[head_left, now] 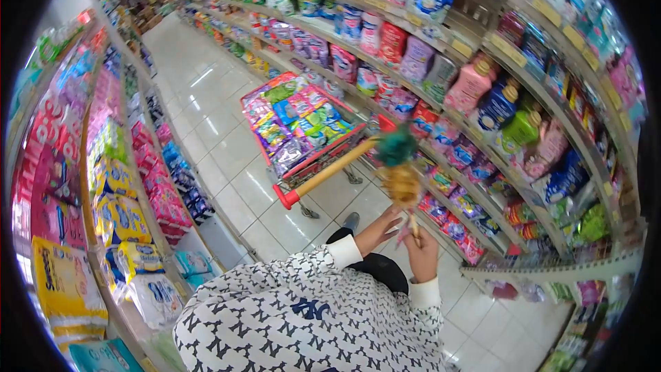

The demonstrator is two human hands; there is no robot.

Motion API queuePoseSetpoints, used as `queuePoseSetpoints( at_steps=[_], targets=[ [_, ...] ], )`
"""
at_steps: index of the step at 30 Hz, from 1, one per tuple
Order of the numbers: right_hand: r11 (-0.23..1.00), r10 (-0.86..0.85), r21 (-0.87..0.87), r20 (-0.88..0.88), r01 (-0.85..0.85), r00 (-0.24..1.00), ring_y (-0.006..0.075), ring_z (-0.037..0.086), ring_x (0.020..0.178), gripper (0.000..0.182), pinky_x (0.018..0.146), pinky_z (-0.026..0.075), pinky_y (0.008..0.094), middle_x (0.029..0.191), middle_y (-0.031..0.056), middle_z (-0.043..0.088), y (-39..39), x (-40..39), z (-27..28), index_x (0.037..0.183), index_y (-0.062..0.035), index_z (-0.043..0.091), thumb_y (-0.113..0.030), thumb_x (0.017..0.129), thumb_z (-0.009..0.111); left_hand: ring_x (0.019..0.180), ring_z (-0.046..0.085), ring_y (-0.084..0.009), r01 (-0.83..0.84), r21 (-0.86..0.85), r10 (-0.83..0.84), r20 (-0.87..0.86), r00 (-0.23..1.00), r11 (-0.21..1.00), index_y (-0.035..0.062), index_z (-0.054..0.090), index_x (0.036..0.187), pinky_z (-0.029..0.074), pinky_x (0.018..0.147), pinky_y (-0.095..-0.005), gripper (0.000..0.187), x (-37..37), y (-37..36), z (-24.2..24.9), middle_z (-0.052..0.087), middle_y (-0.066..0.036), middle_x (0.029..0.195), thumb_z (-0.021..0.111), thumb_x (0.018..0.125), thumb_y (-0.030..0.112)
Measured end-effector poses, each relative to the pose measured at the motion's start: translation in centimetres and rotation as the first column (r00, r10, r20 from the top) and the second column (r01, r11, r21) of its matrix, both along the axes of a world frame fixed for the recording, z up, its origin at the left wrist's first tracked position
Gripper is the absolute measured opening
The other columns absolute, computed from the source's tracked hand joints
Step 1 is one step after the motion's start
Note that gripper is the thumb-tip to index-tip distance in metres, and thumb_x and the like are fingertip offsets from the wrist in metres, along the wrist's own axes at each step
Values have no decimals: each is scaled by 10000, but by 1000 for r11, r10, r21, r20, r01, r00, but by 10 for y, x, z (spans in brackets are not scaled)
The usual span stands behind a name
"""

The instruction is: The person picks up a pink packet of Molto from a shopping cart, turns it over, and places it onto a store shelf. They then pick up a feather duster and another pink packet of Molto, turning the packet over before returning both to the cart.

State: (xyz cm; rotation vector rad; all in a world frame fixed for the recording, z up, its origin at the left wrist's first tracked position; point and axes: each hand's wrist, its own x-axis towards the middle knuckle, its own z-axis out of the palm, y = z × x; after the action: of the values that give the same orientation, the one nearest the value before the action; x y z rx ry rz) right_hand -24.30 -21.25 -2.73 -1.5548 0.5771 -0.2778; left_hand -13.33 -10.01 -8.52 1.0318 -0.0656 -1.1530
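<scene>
A fluffy duster (401, 186), green at the tip and golden-yellow below, points up and away from me. Its thin handle is gripped low down by my right hand (423, 253), fingers wrapped round it. Close beside the handle on the left is my left hand (379, 230), its fingers stretched toward the handle just under the fluffy part. A small pinkish bit shows between the two hands. Beyond the duster stands a shopping cart (279, 189) with a yellow push bar and red ends, heaped with colourful packets (303, 114). The green tip overlaps the bar's right end in this view.
Long shelves (385, 7) of pouches and bottles curve along the right side. On the left, another shelf holds yellow packs (122, 220) and pink packs (162, 200). White floor tiles (213, 124) run up the aisle between them. A shoe (352, 220) shows below.
</scene>
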Motion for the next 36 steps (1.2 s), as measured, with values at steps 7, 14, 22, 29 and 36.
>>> queuePoseSetpoints(
  at_steps=[7, 14, 22, 29, 36],
  targets=[
    [998, 51, 32, -15, -51, 999, 69, 462, 592, 175, 533, 376, 261, 639, 50, 539, 24, -12, 18, 928, 19, 628, -146, 952, 575, 1289, 456, -350, -219, -410, -69, -582, 810, 885, 78, 436, 1364, 374, 1065, -516, 546, -4, 9, 10, 453, -182, 1417, 437, 960, 445],
    [993, -2, -117, -222, -24, 975, 101, 482, 556, 202, 527, 396, 269, 630, 82, 563, 16, -83, -5, 959, -11, 629, -210, 951, 592, 1322, 415, -346, -298, -450, -63, -630, 774, 842, 117, 428, 1412, 336, 1077, -518, 558, 17, 11, 30, 435, -139, 1446, 387, 966, 451],
    [895, -442, -146, -170, 421, 881, 82, 502, 614, 213, 576, 421, 247, 672, 75, 578, 5, -101, -29, 973, 3, 637, -205, 950, 598, 1290, 446, -334, -276, -284, -5, -706, 708, 918, 89, 428, 1412, 314, 1101, -507, 571, 5, -11, 38, 459, -156, 1421, 387, 980, 460],
    [899, -328, -357, -163, 255, 930, 188, 571, 514, 210, 519, 448, 324, 629, 110, 607, 2, -106, -40, 934, -27, 659, -223, 947, 586, 1361, 355, -328, -174, -404, -129, -621, 773, 898, 87, 357, 1455, 311, 1114, -473, 605, 7, -20, 39, 352, -150, 1497, 405, 978, 456],
    [864, -374, -394, -83, 315, 924, 151, 510, 491, 180, 488, 407, 285, 598, 88, 562, 16, -100, -8, 917, -19, 657, -196, 924, 622, 1387, 323, -336, -179, -329, -61, -604, 795, 927, 69, 335, 1465, 304, 1113, -485, 604, 4, -12, 49, 291, -157, 1536, 389, 983, 429]
  ],
)
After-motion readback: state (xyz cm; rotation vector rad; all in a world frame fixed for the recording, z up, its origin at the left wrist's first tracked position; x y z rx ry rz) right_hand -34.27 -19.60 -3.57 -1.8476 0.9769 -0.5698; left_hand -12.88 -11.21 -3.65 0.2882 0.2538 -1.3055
